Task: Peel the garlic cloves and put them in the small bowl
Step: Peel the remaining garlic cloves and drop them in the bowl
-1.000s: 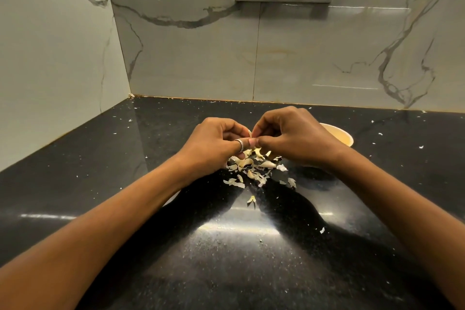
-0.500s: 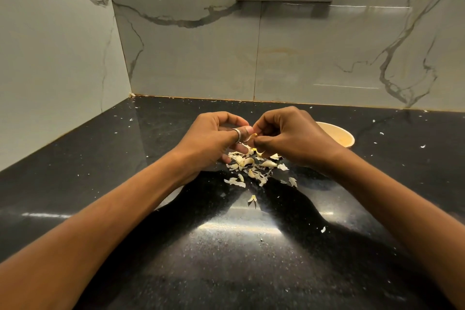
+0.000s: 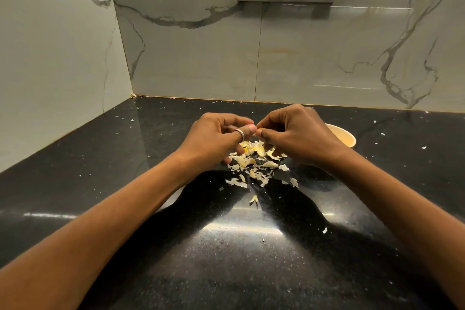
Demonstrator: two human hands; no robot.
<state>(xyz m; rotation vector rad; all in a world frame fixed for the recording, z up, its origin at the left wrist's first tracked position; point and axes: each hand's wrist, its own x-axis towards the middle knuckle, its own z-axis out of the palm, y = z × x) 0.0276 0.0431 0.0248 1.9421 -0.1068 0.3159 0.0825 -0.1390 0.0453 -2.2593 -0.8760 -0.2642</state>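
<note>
Head view: left hand (image 3: 216, 139) and right hand (image 3: 300, 133) pinch one barely visible clove (image 3: 257, 132).

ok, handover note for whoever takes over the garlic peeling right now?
Left hand: pinches a garlic clove, mostly hidden by the fingertips.
Right hand: pinches the same clove from the other side, above the peel pile.
Small bowl: on the black counter behind the right hand; contents hidden.
Done: many skins shed.
Left: finish this clove and drop it in the bowl.
</note>
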